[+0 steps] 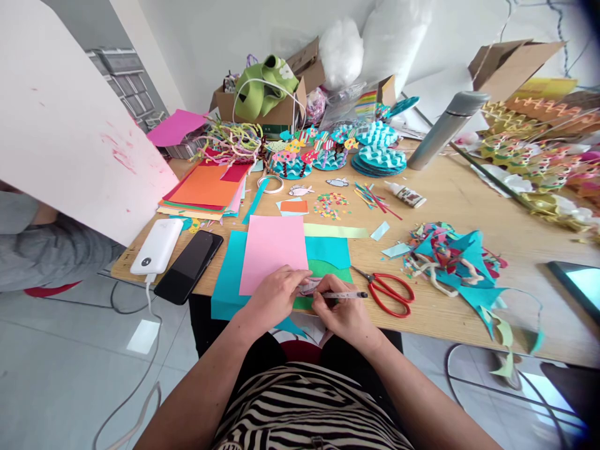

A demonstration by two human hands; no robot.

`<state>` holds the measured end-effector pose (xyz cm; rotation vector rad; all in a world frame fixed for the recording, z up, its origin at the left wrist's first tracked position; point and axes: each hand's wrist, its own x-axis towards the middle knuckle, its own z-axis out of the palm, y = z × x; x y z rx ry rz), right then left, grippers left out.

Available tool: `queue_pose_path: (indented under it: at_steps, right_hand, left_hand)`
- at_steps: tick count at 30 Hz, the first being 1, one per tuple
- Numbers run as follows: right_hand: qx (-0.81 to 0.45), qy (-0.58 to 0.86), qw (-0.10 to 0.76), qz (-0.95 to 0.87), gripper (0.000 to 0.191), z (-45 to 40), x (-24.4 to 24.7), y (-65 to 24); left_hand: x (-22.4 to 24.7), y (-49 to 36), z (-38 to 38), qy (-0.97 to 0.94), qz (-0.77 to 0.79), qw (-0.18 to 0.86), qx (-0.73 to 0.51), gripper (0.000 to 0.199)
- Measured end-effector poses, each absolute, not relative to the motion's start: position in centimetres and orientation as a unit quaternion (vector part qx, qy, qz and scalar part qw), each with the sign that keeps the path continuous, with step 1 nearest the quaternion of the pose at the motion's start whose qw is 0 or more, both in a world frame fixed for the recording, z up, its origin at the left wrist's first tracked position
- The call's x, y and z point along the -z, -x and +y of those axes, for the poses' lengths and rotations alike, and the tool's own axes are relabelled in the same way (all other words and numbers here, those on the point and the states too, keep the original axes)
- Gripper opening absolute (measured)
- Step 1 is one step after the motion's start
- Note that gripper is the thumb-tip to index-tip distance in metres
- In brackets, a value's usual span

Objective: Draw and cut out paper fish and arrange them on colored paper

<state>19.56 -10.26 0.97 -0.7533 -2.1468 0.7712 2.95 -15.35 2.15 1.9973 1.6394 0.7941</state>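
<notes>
My right hand (344, 315) is closed round a pen (344, 294), its cap end pointing right. The pen's tip is hidden by my fingers. Between my hands lies a small pale pinkish paper cutout (309, 286), partly covered. My left hand (276, 294) grips the cutout at its left side, fingers bent and close together. Underneath are a pink sheet (276, 247), a green sheet (330, 270) and a blue sheet (229, 275). Red-handled scissors (391, 294) lie just right of my right hand. Two fish cutouts (300, 190) rest farther back.
On the left are a phone (189, 265), a white power bank (157, 245) with a cable, and stacked coloured paper (204, 185). Paper scraps (457, 259), a glue bottle (405, 194) and a grey flask (445, 131) stand or lie right. Blue decorated crafts (379, 156) line the back.
</notes>
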Motion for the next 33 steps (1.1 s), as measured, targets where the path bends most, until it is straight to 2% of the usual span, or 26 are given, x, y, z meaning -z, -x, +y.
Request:
queue_pose_path:
  at_steps: [20, 33]
  right_hand:
    - [-0.398, 0.343, 0.345, -0.778, 0.014, -10.18, -0.66, -19.66]
    - [-0.39, 0.346, 0.352, -0.777, 0.013, -10.05, -0.56, -19.64]
  left_hand:
    - [-2.01, -3.22, -15.46, -0.72, 0.598, 0.193, -0.295, 0.025]
    - [-1.81, -3.18, -15.54, -0.719, 0.596, 0.198, -0.298, 0.032]
